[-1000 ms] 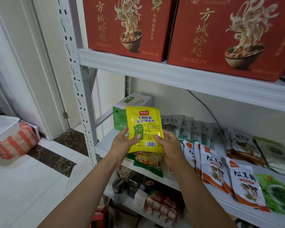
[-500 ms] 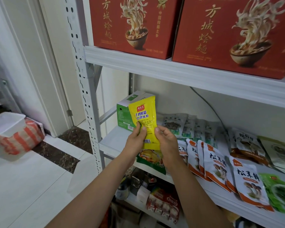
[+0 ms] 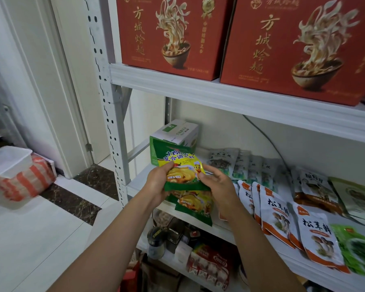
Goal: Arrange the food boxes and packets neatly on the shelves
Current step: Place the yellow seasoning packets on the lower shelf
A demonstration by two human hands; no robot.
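Seasoning packet (image 3: 182, 165) gripped at either edge by left hand (image 3: 156, 184) and right hand (image 3: 217, 186). Held above matching packet (image 3: 195, 205) on shelf (image 3: 139, 182).

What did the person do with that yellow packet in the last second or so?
The yellow packet was turned over. A second ago its back with the barcode faced the camera, upright. Now its printed front shows and it is tipped lower, just above the matching packet on the shelf. The left hand and right hand held it throughout. The green box, mushroom packets and red noodle boxes stayed put.
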